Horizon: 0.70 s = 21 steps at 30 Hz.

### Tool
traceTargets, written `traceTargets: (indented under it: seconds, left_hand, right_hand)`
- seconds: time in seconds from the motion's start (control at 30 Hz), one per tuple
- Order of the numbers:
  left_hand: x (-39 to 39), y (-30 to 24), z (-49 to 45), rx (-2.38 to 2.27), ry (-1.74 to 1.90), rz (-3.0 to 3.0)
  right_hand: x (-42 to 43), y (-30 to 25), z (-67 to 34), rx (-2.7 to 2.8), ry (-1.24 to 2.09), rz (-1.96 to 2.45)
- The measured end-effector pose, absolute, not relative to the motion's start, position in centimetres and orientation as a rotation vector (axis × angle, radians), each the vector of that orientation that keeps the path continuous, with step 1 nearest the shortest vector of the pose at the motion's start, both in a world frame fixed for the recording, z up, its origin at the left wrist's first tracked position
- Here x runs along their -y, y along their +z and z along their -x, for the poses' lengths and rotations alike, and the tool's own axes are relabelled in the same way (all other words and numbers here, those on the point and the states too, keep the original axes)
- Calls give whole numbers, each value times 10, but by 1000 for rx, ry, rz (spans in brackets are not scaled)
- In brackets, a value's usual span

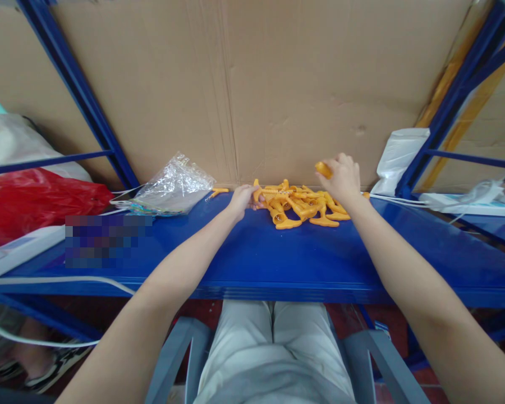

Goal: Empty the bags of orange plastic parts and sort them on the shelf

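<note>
A pile of glossy yellow-orange plastic pieces [297,209], curved and handle-like with some hollow round ends, lies on the blue shelf table [303,258] against the cardboard. At the pile's left edge, my left hand [242,201] has its fingers closed around one yellow-orange piece [256,191]. Raised above the right side of the pile, my right hand [344,175] grips another such piece [324,170], whose rounded end sticks out to the left. The rest of that piece is hidden in my palm. One separate yellow-orange piece [219,192] lies left of my left hand.
Clear plastic bags [174,188] lie left of the pile. Further left are a red bag [42,202] and a white power strip [25,249]. A white packet [399,160] leans by the right blue post [450,106]. White cables cross both sides. Someone's shoe [59,367] shows below.
</note>
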<state>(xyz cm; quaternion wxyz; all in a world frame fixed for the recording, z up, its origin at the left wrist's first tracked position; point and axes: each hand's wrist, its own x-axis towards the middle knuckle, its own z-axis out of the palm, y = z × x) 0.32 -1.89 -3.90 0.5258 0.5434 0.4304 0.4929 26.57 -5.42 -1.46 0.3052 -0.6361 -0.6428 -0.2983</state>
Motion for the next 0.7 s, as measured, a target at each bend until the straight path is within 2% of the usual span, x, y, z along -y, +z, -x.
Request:
traceTargets:
  seconds: [0.3,0.43,0.7]
  left_hand:
    - [19,-41,-5,-1019,1149,-1272]
    - [19,-41,-6,-1031,1139,-1270]
    - [19,-42,-5,-1018,1146,-1265]
  right_hand:
    - [84,15,-323,922,-245,1866]
    - [90,0,-344,675,-202,1982]
    - [88,-45,-364,668,-154,2119]
